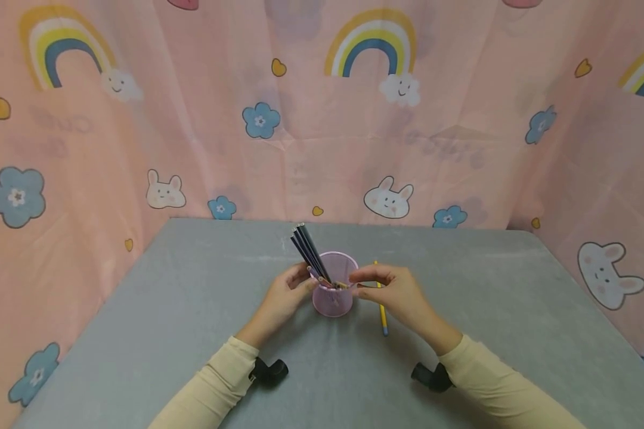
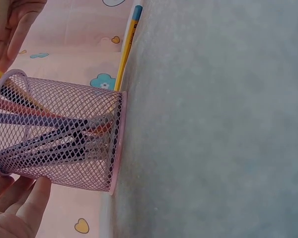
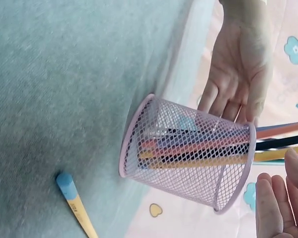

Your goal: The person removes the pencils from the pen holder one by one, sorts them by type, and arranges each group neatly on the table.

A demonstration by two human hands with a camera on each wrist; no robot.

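A pink mesh pencil cup (image 1: 333, 304) stands upright on the table. It holds several pencils; the long dark ones (image 1: 307, 250) lean out to the left, and shorter coloured ones, including an orange pencil (image 3: 283, 130), stick out over the rim. My left hand (image 1: 287, 292) rests against the cup's left side, its fingertips touching the mesh in the left wrist view. My right hand (image 1: 394, 292) is at the rim's right side by a yellow pencil (image 3: 273, 155) in the cup, thumb and fingers apart. Another yellow pencil (image 1: 383, 313) with a blue end lies right of the cup, partly behind my right hand.
The grey table (image 1: 193, 333) spreads to both sides and ends behind the cup at a pink printed curtain (image 1: 322, 161). Black wrist mounts (image 1: 271, 372) sit under both forearms.
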